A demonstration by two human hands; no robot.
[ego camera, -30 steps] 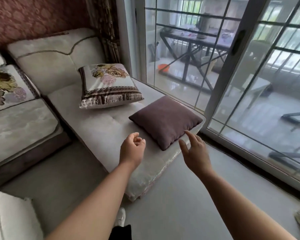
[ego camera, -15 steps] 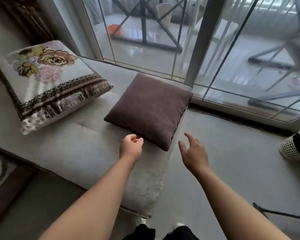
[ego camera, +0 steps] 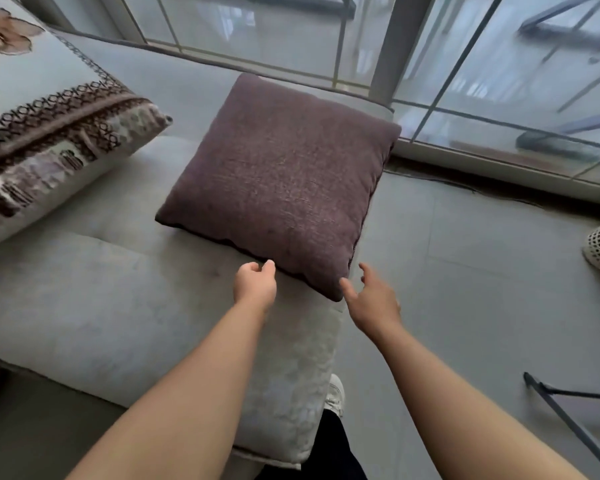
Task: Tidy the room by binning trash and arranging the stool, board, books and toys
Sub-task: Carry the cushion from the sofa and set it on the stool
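Fingers (ego camera: 261,266) of the left hand (ego camera: 255,285) are loosely curled, tips touching the purple cushion (ego camera: 281,174) at its near edge and gripping nothing. The right hand (ego camera: 371,303) is spread and relaxed, thumb just beside the near corner. Square, so without a long axis, it lies flat on the sofa (ego camera: 84,306) end, straight ahead, with the left hand nearer. Two cushions show, this and a floral cushion (ego camera: 49,133), and two hands.

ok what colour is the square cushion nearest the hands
Plain dusty purple fabric square cushion, clearest in the head view.
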